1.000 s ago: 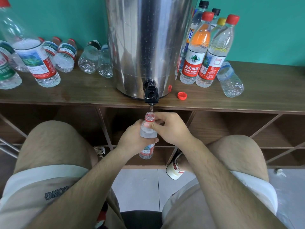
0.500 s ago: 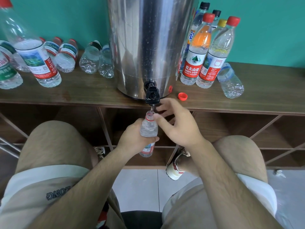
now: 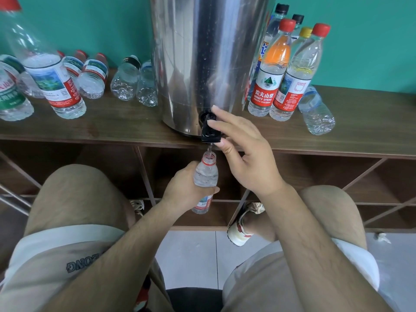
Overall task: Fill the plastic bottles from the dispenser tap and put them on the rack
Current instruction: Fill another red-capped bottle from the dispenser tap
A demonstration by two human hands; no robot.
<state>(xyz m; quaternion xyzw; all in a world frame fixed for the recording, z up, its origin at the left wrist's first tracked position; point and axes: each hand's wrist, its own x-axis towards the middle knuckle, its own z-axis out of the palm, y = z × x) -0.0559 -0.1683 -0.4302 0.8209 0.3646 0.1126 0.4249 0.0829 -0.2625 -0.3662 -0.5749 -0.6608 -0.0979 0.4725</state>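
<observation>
Water bottle point(image 3: 206, 174), uncapped, stands upright in the clenched left grip point(image 3: 184, 190), at 6 o'clock of the black tap point(image 3: 210, 131); the right grip point(image 3: 243, 158) pinches that tap. Capped bottles point(image 3: 267, 86) crowd the desk point(image 3: 112, 124) at 2 o'clock.

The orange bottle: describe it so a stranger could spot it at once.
Find the big steel dispenser on the wooden shelf. Just right of it, in the front row, the orange bottle stands nearest the dispenser. The clear bottle beside it also has a red cap, but only this one is orange above its label.
</observation>
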